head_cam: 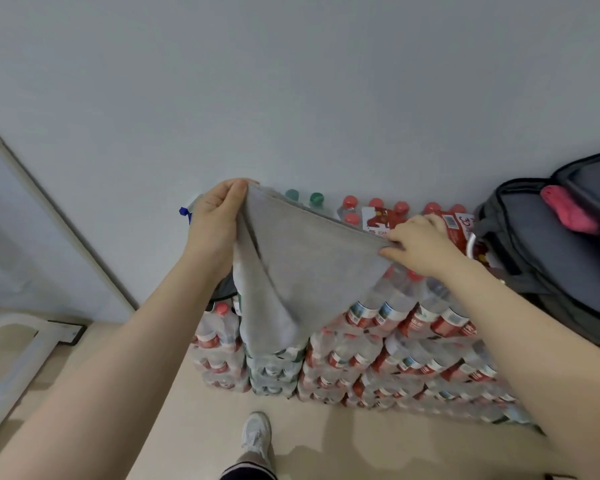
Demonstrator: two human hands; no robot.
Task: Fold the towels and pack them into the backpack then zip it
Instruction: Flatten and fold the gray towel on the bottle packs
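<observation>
A grey towel hangs in the air in front of me, stretched along its top edge between both hands. My left hand pinches its upper left corner, held higher. My right hand pinches the upper right corner, lower down. The towel's lower part drapes down over the stacked bottle packs. A dark grey backpack lies on top of the stack at the right, its main compartment unzipped. A pink towel pokes out of the opening.
Shrink-wrapped packs of water bottles with red and green caps are stacked against the grey wall. A white frame leans at the left on the beige floor. My white shoe stands just before the stack.
</observation>
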